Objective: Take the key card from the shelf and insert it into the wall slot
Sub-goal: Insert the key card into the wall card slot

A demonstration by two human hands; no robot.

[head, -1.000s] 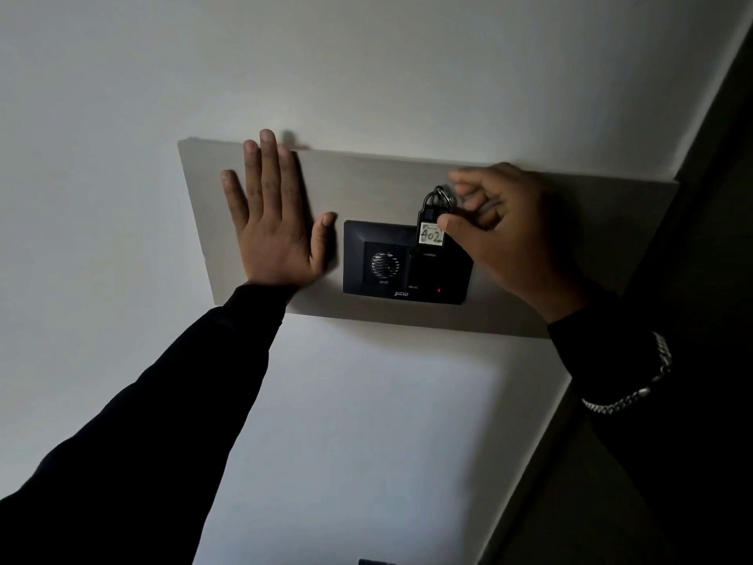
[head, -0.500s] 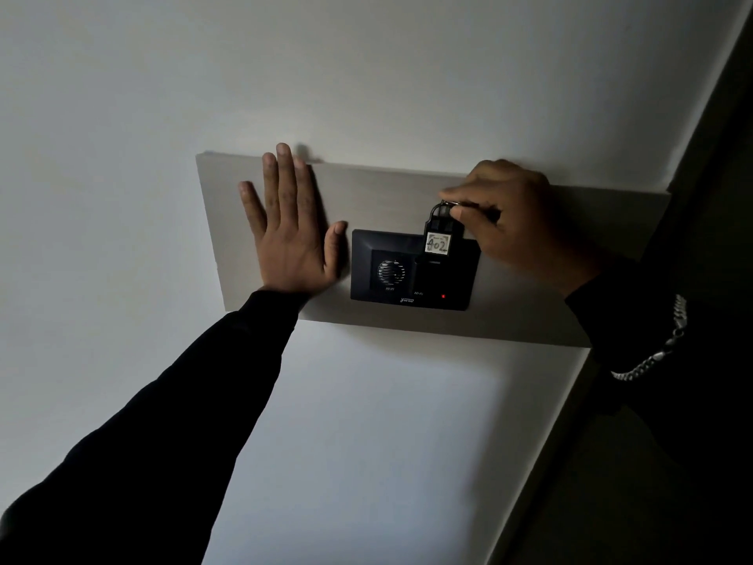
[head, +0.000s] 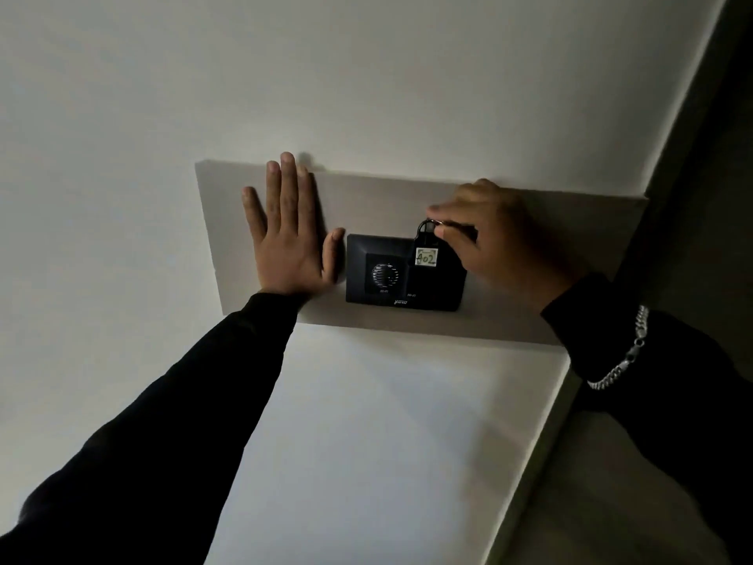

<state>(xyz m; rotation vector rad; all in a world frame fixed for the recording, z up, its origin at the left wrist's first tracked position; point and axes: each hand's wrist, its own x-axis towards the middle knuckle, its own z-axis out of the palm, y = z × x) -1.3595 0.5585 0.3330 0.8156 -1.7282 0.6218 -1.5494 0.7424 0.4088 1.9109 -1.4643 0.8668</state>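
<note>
Black key card (head: 426, 258), white "402" label, stands upright in the dark wall slot (head: 405, 272), top protruding.

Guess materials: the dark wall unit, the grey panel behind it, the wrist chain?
Dark rectangular wall unit: likely matte moulded plastic, even dull sheen, bevelled edges. Flat grey backing panel: smooth laminate or painted board, cannot tell which. Silver link chain on the right wrist: metal, bright glints on links.

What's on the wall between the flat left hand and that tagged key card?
In the head view, the round grille on the dark switch plate lies between the left hand and the key card, which the right hand pinches.
</note>
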